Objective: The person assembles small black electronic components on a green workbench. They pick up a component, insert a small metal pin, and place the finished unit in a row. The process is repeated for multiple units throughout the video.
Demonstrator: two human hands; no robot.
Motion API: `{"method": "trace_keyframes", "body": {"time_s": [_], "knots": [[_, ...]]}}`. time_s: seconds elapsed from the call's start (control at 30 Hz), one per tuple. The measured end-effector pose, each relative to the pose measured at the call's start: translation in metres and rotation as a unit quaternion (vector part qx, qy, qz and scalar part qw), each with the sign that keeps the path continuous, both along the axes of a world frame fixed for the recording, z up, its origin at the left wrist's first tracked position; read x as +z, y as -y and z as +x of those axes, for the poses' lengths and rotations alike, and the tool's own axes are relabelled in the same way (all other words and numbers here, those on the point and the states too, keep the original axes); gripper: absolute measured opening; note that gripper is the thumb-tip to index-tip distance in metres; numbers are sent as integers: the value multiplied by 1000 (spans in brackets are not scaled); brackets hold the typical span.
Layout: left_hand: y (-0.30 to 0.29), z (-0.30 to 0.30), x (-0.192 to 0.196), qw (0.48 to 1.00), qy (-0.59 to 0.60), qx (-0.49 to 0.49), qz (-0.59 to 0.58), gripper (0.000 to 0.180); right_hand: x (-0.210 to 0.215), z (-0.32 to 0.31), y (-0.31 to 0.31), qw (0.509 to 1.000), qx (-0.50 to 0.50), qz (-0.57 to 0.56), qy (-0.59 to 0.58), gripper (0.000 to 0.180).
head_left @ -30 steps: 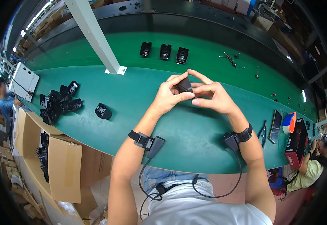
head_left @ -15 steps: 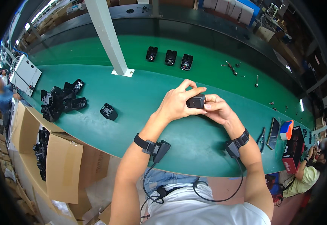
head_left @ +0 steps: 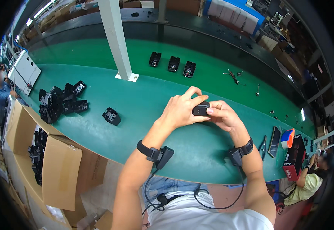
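Observation:
A small black plastic housing (head_left: 200, 109) is held up over the green table between my two hands. My left hand (head_left: 180, 109) grips it from the left, fingers curled over its top and thumb beneath. From the right, my right hand (head_left: 225, 116) pinches its side between thumb and fingers. Part of the housing is hidden by the fingers. To the left, a single open black housing (head_left: 111, 116) lies on the table. Farther left is a heap of similar black housings (head_left: 56, 103).
Three black housings (head_left: 173, 64) stand in a row on the far green strip, near loose wired parts (head_left: 234, 76). A white post (head_left: 115, 42) rises at the table's far edge. Pliers (head_left: 263, 147), a tape roll (head_left: 287, 138) and a red-black box (head_left: 294, 159) lie right. A cardboard box (head_left: 61, 172) stands left.
The housing has turned slightly in my hands, which keep their hold on it. The whole view has shifted a little; the things on the table lie as before.

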State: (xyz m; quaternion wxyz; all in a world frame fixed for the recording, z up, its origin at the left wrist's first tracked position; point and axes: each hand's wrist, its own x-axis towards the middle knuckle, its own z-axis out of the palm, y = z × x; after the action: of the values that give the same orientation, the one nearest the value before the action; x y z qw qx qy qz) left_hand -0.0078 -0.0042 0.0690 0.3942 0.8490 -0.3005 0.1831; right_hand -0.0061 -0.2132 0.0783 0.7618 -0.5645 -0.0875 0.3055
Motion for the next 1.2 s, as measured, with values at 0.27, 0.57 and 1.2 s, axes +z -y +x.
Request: {"method": "trace_keyframes", "body": {"time_s": [0.27, 0.57, 1.2], "knots": [[-1, 3, -11, 997, 59, 8, -43, 54, 3, 3, -2, 996, 10, -82, 37, 22], [7, 3, -28, 999, 34, 3, -39, 54, -1, 3, 6, 990, -35, -115, 76, 20], [5, 2, -27, 994, 57, -1, -90, 52, 10, -16, -17, 999, -39, -15, -8, 24]]}}
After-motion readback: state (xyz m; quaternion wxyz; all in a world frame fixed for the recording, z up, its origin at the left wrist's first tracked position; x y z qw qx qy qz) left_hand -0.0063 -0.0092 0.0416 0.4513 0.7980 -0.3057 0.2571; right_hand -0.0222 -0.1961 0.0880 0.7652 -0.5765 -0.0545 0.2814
